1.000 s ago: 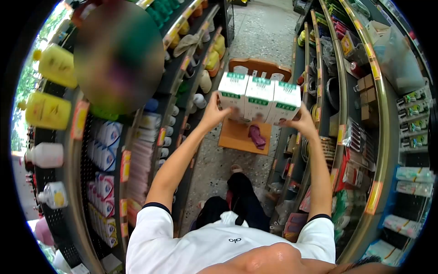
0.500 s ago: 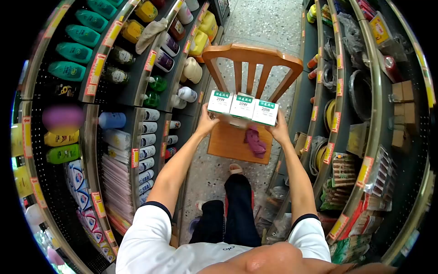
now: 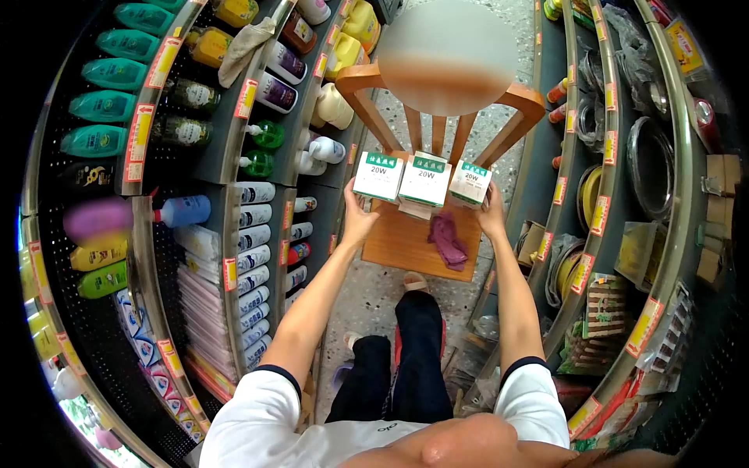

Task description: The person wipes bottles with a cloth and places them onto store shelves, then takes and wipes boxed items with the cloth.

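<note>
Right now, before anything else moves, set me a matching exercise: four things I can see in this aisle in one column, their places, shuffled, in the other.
Things
1. White boxes
2. Purple cloth
3. Beige cloth
4. Brown cardboard boxes

Places
A. On the seat of the wooden chair
B. On the right-hand shelving
C. Side by side between the left hand and the right hand
D. On the left-hand shelving, among bottles

Right pairs: 1-C, 2-A, 3-D, 4-B
</note>
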The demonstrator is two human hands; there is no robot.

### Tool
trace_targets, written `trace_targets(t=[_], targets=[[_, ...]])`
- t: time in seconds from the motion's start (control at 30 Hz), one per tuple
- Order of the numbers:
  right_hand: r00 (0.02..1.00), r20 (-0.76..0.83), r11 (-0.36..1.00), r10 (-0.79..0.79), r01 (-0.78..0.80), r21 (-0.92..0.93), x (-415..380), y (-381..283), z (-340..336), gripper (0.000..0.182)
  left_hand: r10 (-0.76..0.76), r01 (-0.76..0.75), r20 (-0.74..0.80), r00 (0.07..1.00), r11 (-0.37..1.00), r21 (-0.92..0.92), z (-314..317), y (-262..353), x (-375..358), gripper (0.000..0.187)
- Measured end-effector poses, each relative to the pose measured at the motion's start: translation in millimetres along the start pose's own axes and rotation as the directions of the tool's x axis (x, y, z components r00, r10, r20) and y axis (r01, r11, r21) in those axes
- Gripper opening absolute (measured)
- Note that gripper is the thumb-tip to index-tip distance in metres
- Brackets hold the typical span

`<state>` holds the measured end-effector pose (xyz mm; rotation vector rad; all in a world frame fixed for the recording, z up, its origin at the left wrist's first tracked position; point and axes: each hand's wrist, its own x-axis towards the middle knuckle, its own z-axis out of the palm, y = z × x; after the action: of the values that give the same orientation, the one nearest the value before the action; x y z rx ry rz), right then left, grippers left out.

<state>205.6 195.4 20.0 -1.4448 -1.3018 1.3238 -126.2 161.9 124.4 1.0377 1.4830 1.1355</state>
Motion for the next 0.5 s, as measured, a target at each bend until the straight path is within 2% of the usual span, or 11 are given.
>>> trace_targets(t=[0.03, 0.13, 0.17, 0.27, 0.3, 0.37, 0.4, 0.43, 0.47, 0.5], targets=[[0.996, -0.013, 0.996, -0.085, 0.085, -0.006, 8, 8, 7, 0.093, -0.015, 0.014, -0.013, 1.0, 1.0, -0.015, -2, 0, -4, 0.092], [0.997, -0.053, 0.978, -0.052, 0.062, 0.201, 19, 14, 24, 0.084, -0.099, 0.102, -0.086, 0.991, 0.994, 0.033, -12, 2, -24, 0.093], [0.996, -0.071, 0.978, -0.061, 0.074, 0.195, 20, 10, 27, 0.087, -0.111, 0.115, -0.078, 0.991, 0.992, 0.053, -16, 6, -30, 0.092], [0.979, -0.156, 0.981, -0.133, 0.108, -0.163, 23, 24, 32, 0.079, -0.144, 0.15, -0.096, 0.985, 0.987, 0.052, -28, 4, -49, 0.091], [0.971, -0.161, 0.965, -0.176, 0.203, 0.165, 29, 22, 40, 0.069, -0.155, 0.16, -0.11, 0.982, 0.986, 0.041, -31, 4, -55, 0.09], [0.963, -0.23, 0.943, -0.142, 0.202, 0.264, 27, 16, 45, 0.064, -0.191, 0.193, -0.125, 0.974, 0.981, 0.009, -40, 5, -67, 0.09], [0.885, -0.245, 0.904, -0.396, 0.328, -0.274, 27, 23, 43, 0.064, -0.209, 0.21, -0.136, 0.968, 0.978, -0.013, -43, 6, -75, 0.091], [0.953, -0.167, 0.955, -0.252, 0.218, -0.2, 27, 42, 38, 0.067, -0.215, 0.209, -0.142, 0.966, 0.977, -0.05, -47, 10, -84, 0.09], [0.959, -0.237, 0.947, -0.158, 0.079, -0.311, 17, 38, 39, 0.063, -0.212, 0.202, -0.136, 0.968, 0.976, -0.079, -51, 9, -95, 0.088], [0.947, -0.298, 0.93, -0.123, 0.005, -0.367, 10, 31, 44, 0.063, -0.199, 0.185, -0.14, 0.97, 0.977, -0.108, -58, 4, -106, 0.086]])
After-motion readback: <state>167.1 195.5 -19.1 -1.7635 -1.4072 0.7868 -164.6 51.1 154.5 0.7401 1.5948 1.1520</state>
